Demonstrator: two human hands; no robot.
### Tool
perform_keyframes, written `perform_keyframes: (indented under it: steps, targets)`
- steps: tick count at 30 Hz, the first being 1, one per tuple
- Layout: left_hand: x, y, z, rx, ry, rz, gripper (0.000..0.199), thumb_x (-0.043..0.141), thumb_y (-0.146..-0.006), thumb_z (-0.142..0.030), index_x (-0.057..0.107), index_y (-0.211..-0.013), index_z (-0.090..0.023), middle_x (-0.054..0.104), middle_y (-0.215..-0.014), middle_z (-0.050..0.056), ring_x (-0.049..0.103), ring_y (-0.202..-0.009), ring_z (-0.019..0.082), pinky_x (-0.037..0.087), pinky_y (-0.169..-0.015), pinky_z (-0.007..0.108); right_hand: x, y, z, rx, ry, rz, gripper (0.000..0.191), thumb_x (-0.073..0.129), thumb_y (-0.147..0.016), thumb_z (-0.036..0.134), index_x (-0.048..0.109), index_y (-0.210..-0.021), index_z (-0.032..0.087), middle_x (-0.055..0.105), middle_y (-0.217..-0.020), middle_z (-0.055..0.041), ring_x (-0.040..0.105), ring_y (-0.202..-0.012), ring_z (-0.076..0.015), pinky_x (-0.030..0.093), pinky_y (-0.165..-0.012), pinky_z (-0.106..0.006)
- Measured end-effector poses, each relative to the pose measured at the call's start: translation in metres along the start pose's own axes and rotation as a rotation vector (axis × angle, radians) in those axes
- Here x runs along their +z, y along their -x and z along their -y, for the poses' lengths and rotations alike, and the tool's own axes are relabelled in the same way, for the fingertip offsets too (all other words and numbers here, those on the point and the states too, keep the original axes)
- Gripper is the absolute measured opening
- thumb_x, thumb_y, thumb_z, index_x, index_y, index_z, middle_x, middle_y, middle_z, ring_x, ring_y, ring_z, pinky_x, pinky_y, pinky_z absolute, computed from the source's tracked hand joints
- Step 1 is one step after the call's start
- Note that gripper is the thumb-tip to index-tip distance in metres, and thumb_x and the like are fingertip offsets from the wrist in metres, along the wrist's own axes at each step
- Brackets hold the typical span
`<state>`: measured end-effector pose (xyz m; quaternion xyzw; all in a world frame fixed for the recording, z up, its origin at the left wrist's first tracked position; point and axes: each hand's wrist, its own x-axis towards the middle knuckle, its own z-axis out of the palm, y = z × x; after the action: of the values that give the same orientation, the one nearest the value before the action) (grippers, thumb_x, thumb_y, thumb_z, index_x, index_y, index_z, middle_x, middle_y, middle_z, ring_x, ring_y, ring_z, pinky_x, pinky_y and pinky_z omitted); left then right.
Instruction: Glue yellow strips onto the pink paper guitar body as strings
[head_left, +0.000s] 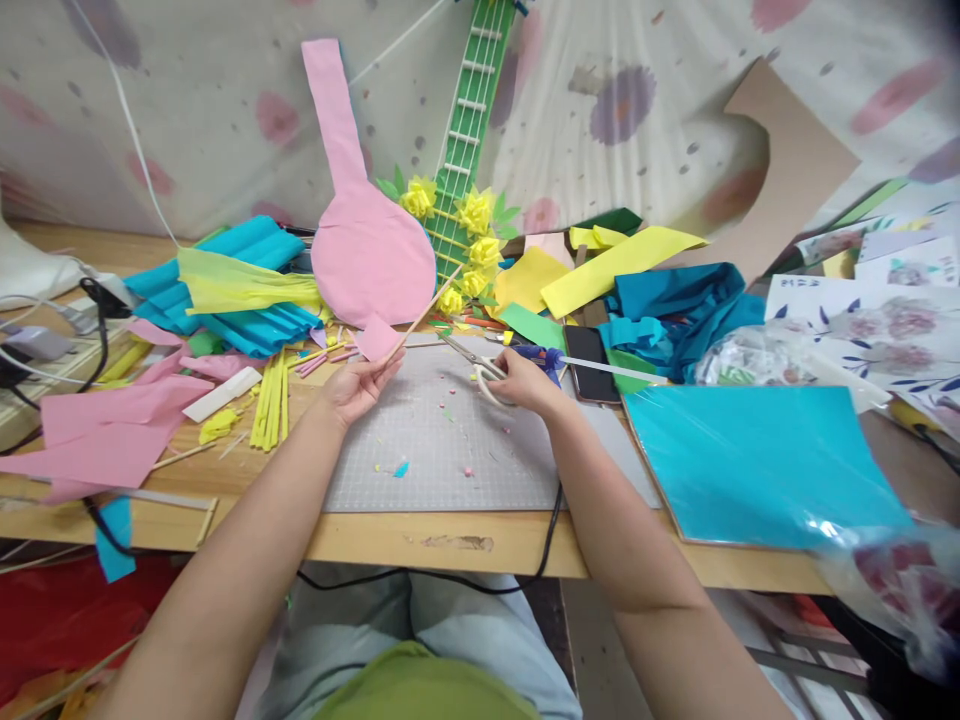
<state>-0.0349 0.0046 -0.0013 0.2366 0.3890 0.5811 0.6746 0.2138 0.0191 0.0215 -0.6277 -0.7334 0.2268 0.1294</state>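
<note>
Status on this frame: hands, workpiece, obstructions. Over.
Left hand: holding pink paper and thin stick. Right hand: gripping scissors above grey mat. Blue glue gun close beside right hand; small scraps on mat.

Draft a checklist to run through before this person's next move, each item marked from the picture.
1. Left hand holding the pink paper piece and thin stick: ok.
2. Right hand gripping the scissors: ok.
3. Scissors' tips apart from the pink paper piece: ok.
4. Cutting mat free of scraps: not ok; a blue scrap and other bits lie there.
5. Black cable off the table's front edge: not ok; it hangs over.
6. Blue glue gun cool: cannot tell.
</note>
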Motion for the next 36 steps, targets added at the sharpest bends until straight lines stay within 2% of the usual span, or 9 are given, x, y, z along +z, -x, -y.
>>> perform_keyframes:
  steps: [3,8,14,17,20,24,29,33,36]
  targets:
    - [-0.002,-0.002,0.001,0.007,-0.009,0.014,0.038,0.046,-0.072,0.003,0.058,-0.105,-0.011,0.063,-0.111,0.009,0.055,-0.109,0.015,0.05,-0.086,0.018,0.005,0.0,0.003,-0.051,-0.104,-0.063,0.038,0.062,-0.061,0.047,0.042,-0.081,0.021,0.056,-0.074,0.0012,0.049,-0.063,-0.0128,0.033,-0.054,-0.022]
    - [-0.002,-0.002,0.004,0.017,-0.049,0.017,0.032,0.049,-0.071,0.002,0.061,-0.099,-0.01,0.062,-0.112,0.009,0.058,-0.105,0.015,0.05,-0.084,0.019,0.018,0.003,0.018,-0.152,-0.256,-0.132,0.036,0.059,-0.064,0.047,0.038,-0.079,0.022,0.053,-0.072,0.0038,0.048,-0.062,-0.0119,0.033,-0.054,-0.022]
    - [0.007,0.003,0.015,0.026,-0.348,0.042,0.027,0.061,-0.068,-0.008,0.06,-0.095,-0.008,0.068,-0.093,0.014,0.066,-0.08,0.02,0.055,-0.072,0.029,0.034,0.007,0.032,-0.112,-0.307,-0.359,0.021,0.046,-0.077,0.04,0.038,-0.088,0.024,0.057,-0.082,-0.0001,0.053,-0.072,-0.0145,0.038,-0.062,-0.025]
    - [0.01,0.004,0.021,0.04,-0.502,0.031,0.025,0.063,-0.067,-0.012,0.059,-0.092,-0.009,0.069,-0.075,0.01,0.066,-0.063,0.019,0.054,-0.062,0.031,0.042,0.007,0.034,-0.152,-0.197,-0.272,0.022,0.048,-0.076,0.033,0.039,-0.095,0.024,0.06,-0.085,-0.0021,0.055,-0.075,-0.0167,0.038,-0.064,-0.026]
    - [0.01,0.004,0.023,0.046,-0.561,0.049,0.023,0.063,-0.067,-0.013,0.058,-0.089,-0.01,0.068,-0.07,0.008,0.065,-0.06,0.018,0.054,-0.059,0.031,0.048,0.007,0.033,-0.209,-0.044,-0.18,0.025,0.051,-0.075,0.029,0.041,-0.097,0.023,0.062,-0.087,-0.0049,0.056,-0.077,-0.0196,0.037,-0.063,-0.027]
    - [0.009,0.004,0.02,0.03,-0.54,0.053,0.019,0.062,-0.065,-0.009,0.058,-0.083,-0.011,0.069,-0.069,0.006,0.064,-0.058,0.015,0.053,-0.056,0.026,0.047,0.008,0.032,-0.224,0.069,-0.169,0.025,0.05,-0.076,0.037,0.044,-0.095,0.022,0.063,-0.085,-0.0067,0.057,-0.074,-0.0212,0.034,-0.059,-0.028]
    - [0.006,0.002,0.018,0.046,-0.583,0.033,0.018,0.064,-0.063,-0.011,0.058,-0.08,-0.012,0.064,-0.061,0.002,0.057,-0.046,0.01,0.048,-0.046,0.021,0.04,0.008,0.028,-0.217,0.072,-0.092,0.028,0.053,-0.074,0.044,0.046,-0.091,0.024,0.063,-0.082,-0.0046,0.056,-0.069,-0.019,0.031,-0.056,-0.027]
    - [0.0,-0.001,0.018,0.159,-0.841,-0.062,0.018,0.062,-0.068,-0.021,0.058,-0.084,-0.014,0.058,-0.059,0.0,0.055,-0.049,0.012,0.045,-0.048,0.023,0.04,0.006,0.024,-0.254,0.07,-0.059,0.025,0.056,-0.073,0.04,0.045,-0.09,0.025,0.063,-0.082,-0.0025,0.055,-0.069,-0.0176,0.032,-0.056,-0.025]
    - [-0.006,-0.001,0.011,0.446,-1.167,-0.31,0.024,0.059,-0.073,-0.032,0.059,-0.093,-0.018,0.059,-0.081,0.007,0.057,-0.077,0.021,0.044,-0.063,0.028,0.039,0.004,0.021,-0.263,0.052,-0.135,0.021,0.054,-0.074,0.037,0.044,-0.088,0.025,0.062,-0.084,-0.0026,0.055,-0.072,-0.0172,0.033,-0.058,-0.025]
